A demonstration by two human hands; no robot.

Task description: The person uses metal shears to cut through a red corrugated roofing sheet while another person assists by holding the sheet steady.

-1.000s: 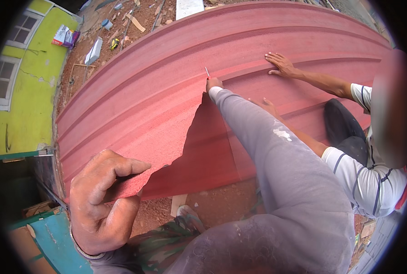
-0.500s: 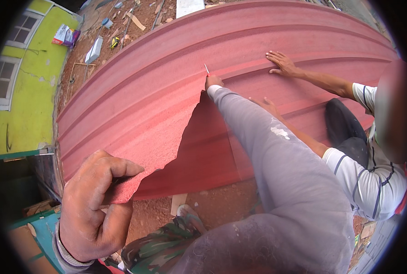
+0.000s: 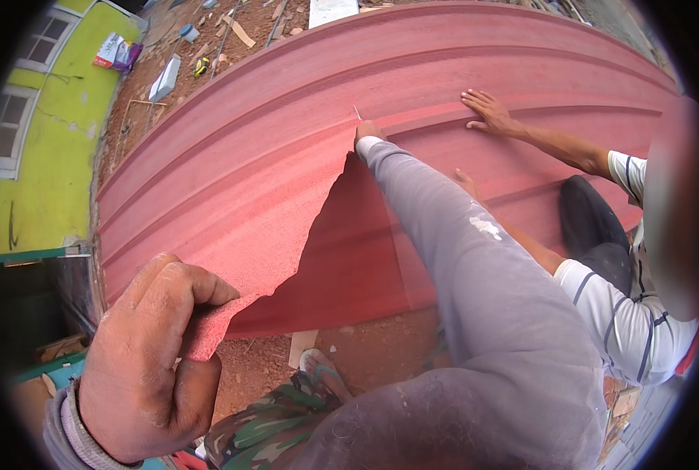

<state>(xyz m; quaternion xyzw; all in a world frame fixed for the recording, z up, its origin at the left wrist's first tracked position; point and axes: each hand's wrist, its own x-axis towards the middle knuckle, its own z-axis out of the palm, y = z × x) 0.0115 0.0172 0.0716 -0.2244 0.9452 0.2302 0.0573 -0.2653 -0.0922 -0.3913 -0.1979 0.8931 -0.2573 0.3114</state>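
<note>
A large ridged red roofing sheet lies across the view, with a ragged cut running through its near part. My left hand, in front at the left, pinches the raised corner of the cut flap between thumb and fingers. At the far end of the cut, my right hand is closed round a thin-bladed cutting tool. Only the tool's slim metal tip shows beyond the fist; its handle is hidden. Under the flap shows a darker red ridged surface.
A co-worker crouches at the right, one hand flat on the sheet, the other partly behind my sleeve. A yellow-green wall stands left. On the dirt beyond lie a tape measure, a white block and scraps.
My left hand has drawn the flap's corner slightly left and down. My right hand has barely shifted, and less of its tool shows. The co-worker's nearer hand has slid right, further behind my sleeve.
</note>
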